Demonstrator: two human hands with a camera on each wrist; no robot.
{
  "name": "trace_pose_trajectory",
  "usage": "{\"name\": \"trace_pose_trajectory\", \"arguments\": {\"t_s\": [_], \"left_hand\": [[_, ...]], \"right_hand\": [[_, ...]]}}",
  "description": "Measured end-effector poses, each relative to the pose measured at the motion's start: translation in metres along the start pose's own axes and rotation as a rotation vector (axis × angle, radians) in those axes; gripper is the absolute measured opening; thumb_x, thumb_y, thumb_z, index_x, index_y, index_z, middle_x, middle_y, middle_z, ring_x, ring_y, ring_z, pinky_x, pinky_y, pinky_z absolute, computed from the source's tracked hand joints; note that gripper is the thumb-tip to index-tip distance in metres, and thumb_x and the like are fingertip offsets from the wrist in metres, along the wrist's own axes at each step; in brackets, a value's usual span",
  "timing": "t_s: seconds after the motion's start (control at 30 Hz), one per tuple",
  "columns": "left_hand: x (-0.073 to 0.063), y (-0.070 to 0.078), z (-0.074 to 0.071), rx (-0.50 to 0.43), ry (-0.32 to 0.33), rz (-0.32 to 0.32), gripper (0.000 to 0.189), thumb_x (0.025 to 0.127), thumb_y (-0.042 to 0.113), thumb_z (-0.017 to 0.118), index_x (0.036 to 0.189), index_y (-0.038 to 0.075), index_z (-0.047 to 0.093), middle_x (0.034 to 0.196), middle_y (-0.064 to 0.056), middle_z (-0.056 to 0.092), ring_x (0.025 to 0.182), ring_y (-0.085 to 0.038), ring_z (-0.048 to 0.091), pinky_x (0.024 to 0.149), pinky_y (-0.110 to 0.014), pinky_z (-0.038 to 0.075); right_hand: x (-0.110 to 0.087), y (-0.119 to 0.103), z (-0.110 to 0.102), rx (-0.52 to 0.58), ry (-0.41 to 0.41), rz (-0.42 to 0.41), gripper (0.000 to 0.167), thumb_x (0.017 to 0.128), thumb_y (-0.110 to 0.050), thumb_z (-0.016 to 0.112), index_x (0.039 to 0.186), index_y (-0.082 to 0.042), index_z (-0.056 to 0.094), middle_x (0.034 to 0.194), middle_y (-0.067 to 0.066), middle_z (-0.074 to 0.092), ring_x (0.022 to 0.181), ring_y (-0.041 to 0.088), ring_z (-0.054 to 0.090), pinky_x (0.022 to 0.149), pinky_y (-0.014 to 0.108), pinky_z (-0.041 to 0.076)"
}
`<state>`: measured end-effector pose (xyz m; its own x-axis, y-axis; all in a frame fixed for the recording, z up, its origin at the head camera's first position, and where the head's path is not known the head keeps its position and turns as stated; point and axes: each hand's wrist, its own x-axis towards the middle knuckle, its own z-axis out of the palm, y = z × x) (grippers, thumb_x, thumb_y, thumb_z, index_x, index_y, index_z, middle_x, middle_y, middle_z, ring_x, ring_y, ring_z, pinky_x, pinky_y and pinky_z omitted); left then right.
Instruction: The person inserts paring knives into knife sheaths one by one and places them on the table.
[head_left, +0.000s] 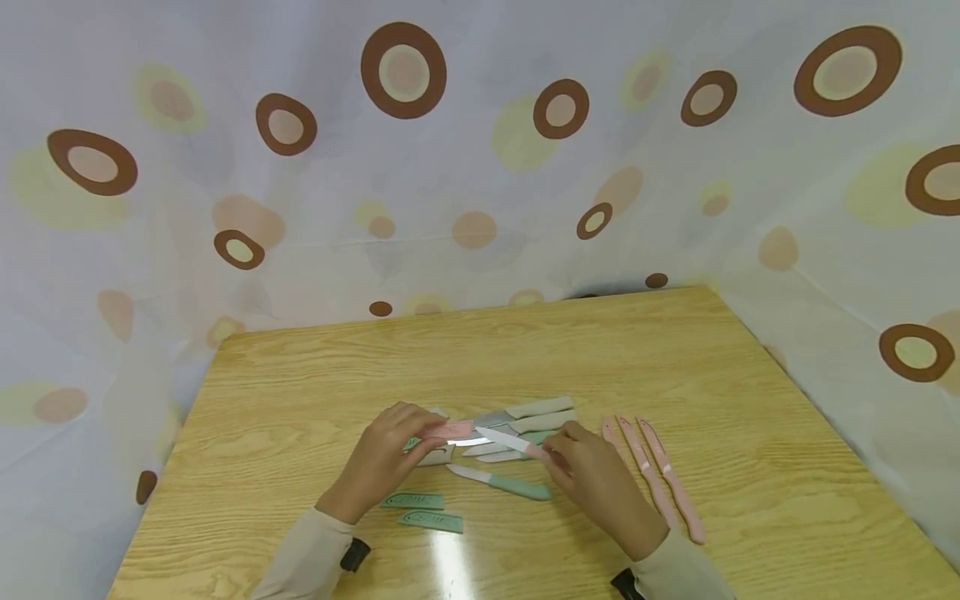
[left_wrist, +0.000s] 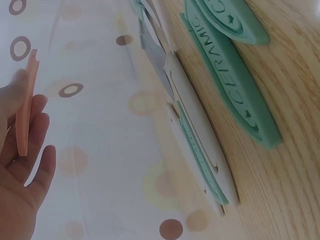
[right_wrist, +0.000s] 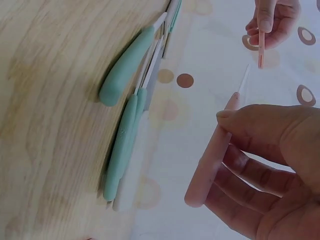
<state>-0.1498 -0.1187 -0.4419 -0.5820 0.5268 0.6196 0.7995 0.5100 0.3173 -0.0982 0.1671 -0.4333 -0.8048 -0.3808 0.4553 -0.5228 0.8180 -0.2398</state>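
My left hand [head_left: 378,454] pinches a pink blade sheath [head_left: 453,430] between thumb and fingers. In the left wrist view the sheath [left_wrist: 29,102] appears edge-on. My right hand [head_left: 600,479] grips a paring knife by its pink handle [right_wrist: 207,165], the white blade [head_left: 504,437] pointing left. Its tip is close to the sheath's end; in the right wrist view a gap separates them. Below the hands lie a green-handled knife [head_left: 517,486] with a bare white blade, more green-handled knives [right_wrist: 122,145] and white-handled knives [head_left: 540,407].
Two green sheaths [head_left: 432,521] marked CERAMIC lie near the left forearm. White sheaths [left_wrist: 195,115] and another green one [left_wrist: 200,155] lie under the left hand. To the right, several pink knives [head_left: 671,479] lie side by side on the wooden table [head_left: 360,358]. Patterned cloth [head_left: 450,167] surrounds the table.
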Motion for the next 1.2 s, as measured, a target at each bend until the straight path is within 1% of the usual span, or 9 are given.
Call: {"name": "trace_pose_trajectory", "arguments": {"t_s": [0.07, 0.17, 0.27, 0.4, 0.63, 0.8, 0.93, 1.07, 1.2], "left_hand": [[0.000, 0.000, 0.000, -0.008, -0.003, -0.002, 0.032, 0.074, 0.010, 0.080, 0.105, 0.008, 0.069, 0.099, 0.002, 0.067, 0.091, -0.010, 0.061, 0.089, -0.032, 0.053], [0.001, -0.001, -0.001, -0.016, -0.008, 0.000, 0.032, 0.075, 0.010, 0.080, 0.105, 0.008, 0.069, 0.100, 0.003, 0.067, 0.091, -0.010, 0.061, 0.089, -0.033, 0.053], [0.001, -0.002, -0.001, -0.023, -0.014, -0.002, 0.032, 0.075, 0.009, 0.080, 0.105, 0.008, 0.069, 0.099, 0.003, 0.067, 0.089, -0.009, 0.061, 0.085, -0.030, 0.053], [0.001, -0.003, -0.002, -0.036, -0.018, -0.001, 0.033, 0.074, 0.008, 0.080, 0.105, 0.008, 0.070, 0.099, 0.002, 0.067, 0.088, -0.010, 0.061, 0.080, -0.025, 0.054], [0.002, -0.005, -0.001, -0.043, -0.018, 0.012, 0.029, 0.077, 0.008, 0.077, 0.104, 0.008, 0.070, 0.100, 0.002, 0.068, 0.093, -0.013, 0.062, 0.081, -0.025, 0.054], [0.003, -0.003, 0.004, -0.013, -0.010, 0.052, 0.028, 0.076, 0.008, 0.078, 0.103, 0.009, 0.070, 0.099, 0.002, 0.067, 0.094, -0.014, 0.062, 0.084, -0.028, 0.054], [0.002, 0.001, 0.011, 0.004, -0.010, 0.092, 0.030, 0.075, 0.007, 0.079, 0.103, 0.008, 0.068, 0.098, 0.001, 0.066, 0.093, -0.014, 0.061, 0.081, -0.024, 0.053], [0.002, 0.006, 0.015, 0.002, -0.017, 0.096, 0.028, 0.075, 0.007, 0.079, 0.102, 0.008, 0.067, 0.098, 0.001, 0.066, 0.092, -0.013, 0.060, 0.081, -0.021, 0.052], [0.002, 0.008, 0.016, 0.000, -0.024, 0.097, 0.023, 0.078, 0.009, 0.077, 0.100, 0.010, 0.068, 0.097, 0.002, 0.066, 0.092, -0.013, 0.060, 0.080, -0.020, 0.052]], "right_hand": [[0.001, -0.001, 0.000, 0.009, 0.008, -0.003, 0.012, 0.077, -0.009, 0.080, 0.083, -0.003, 0.072, 0.078, 0.002, 0.060, 0.062, 0.008, 0.057, 0.057, 0.013, 0.050], [0.003, -0.003, -0.002, 0.035, -0.002, 0.007, 0.010, 0.080, -0.012, 0.079, 0.083, -0.005, 0.072, 0.079, 0.000, 0.060, 0.064, 0.007, 0.058, 0.059, 0.014, 0.050], [0.006, -0.004, -0.004, 0.063, -0.016, -0.001, 0.010, 0.081, -0.015, 0.077, 0.084, -0.006, 0.073, 0.081, 0.000, 0.060, 0.065, 0.008, 0.059, 0.059, 0.014, 0.051], [0.011, -0.004, -0.007, 0.077, -0.030, -0.036, 0.010, 0.082, -0.015, 0.076, 0.086, -0.006, 0.073, 0.083, 0.000, 0.060, 0.065, 0.007, 0.059, 0.059, 0.013, 0.050], [0.015, -0.001, -0.008, 0.089, -0.041, -0.095, 0.009, 0.081, -0.008, 0.076, 0.086, -0.002, 0.072, 0.086, 0.003, 0.060, 0.067, 0.009, 0.060, 0.059, 0.012, 0.050], [0.018, 0.000, -0.008, 0.094, -0.038, -0.145, 0.012, 0.079, -0.005, 0.077, 0.089, -0.002, 0.071, 0.090, 0.004, 0.062, 0.071, 0.012, 0.064, 0.062, 0.014, 0.053], [0.018, -0.001, -0.005, 0.102, -0.028, -0.184, 0.014, 0.077, -0.002, 0.078, 0.089, -0.001, 0.072, 0.090, 0.005, 0.064, 0.073, 0.014, 0.065, 0.064, 0.014, 0.054], [0.017, -0.003, -0.001, 0.115, -0.032, -0.198, 0.013, 0.077, -0.001, 0.078, 0.089, 0.001, 0.071, 0.090, 0.006, 0.063, 0.073, 0.014, 0.065, 0.064, 0.013, 0.053], [0.017, -0.006, 0.001, 0.118, -0.040, -0.186, 0.013, 0.077, 0.000, 0.077, 0.089, 0.000, 0.071, 0.089, 0.005, 0.063, 0.073, 0.013, 0.064, 0.064, 0.012, 0.053]]}}
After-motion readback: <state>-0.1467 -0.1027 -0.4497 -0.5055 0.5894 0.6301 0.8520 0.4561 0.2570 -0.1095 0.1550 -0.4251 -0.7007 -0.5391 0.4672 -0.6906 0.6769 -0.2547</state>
